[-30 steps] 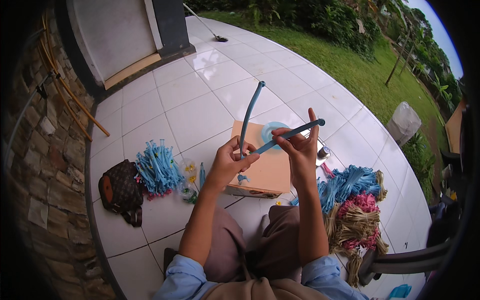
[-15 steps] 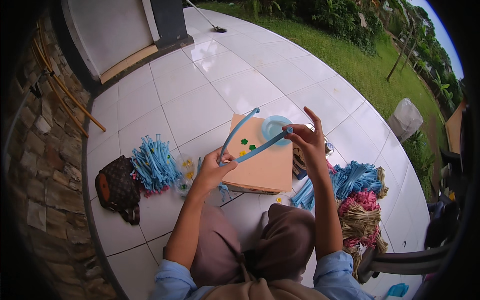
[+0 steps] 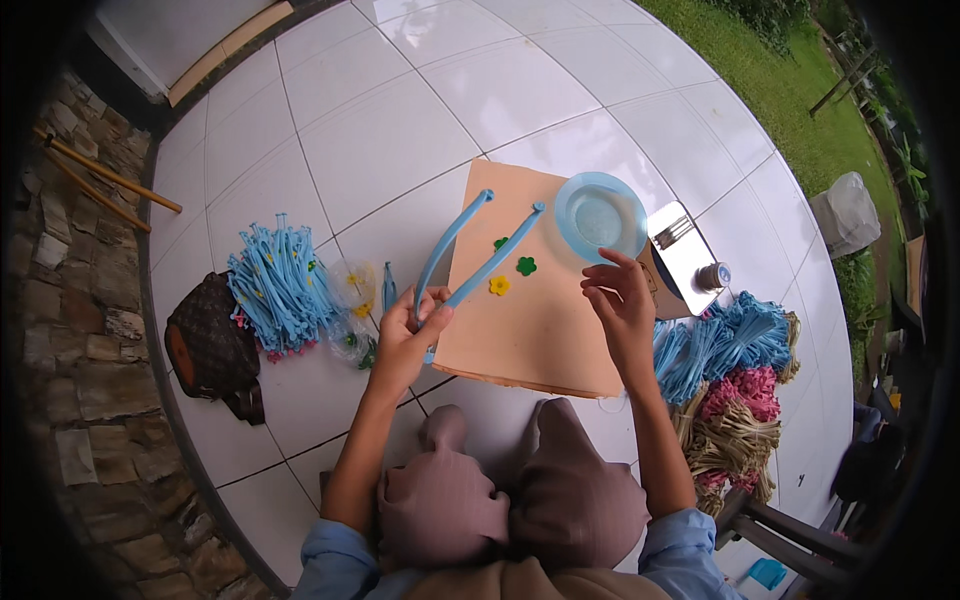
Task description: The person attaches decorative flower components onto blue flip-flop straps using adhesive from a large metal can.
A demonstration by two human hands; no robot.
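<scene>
My left hand [image 3: 405, 342] is closed around the bend of a light blue strap [image 3: 500, 256]. The strap forms a narrow U, with both knobbed ends pointing up and away from me. Held apart from it, my right hand [image 3: 624, 312] is open with bent fingers and nothing visible in it. Beneath the strap lies a tan board [image 3: 545, 340] bearing a yellow flower piece [image 3: 499, 286] and two green flower pieces, the nearer green flower [image 3: 526, 266] fully in sight. A light blue dish [image 3: 567, 217] sits at the board's far right corner.
Bundled blue straps [image 3: 285, 285] lie left, beside a brown bag [image 3: 212, 345] and plastic packets of flowers [image 3: 355, 290]. At right are a shiny tray [image 3: 672, 262], a small jar [image 3: 713, 276], more blue straps [image 3: 750, 335] and pink and tan bundles [image 3: 735, 425].
My right hand has let go of the strap's end and moved down and open, near the dish. The strap's two ends now point away side by side. My view has tilted lower.
</scene>
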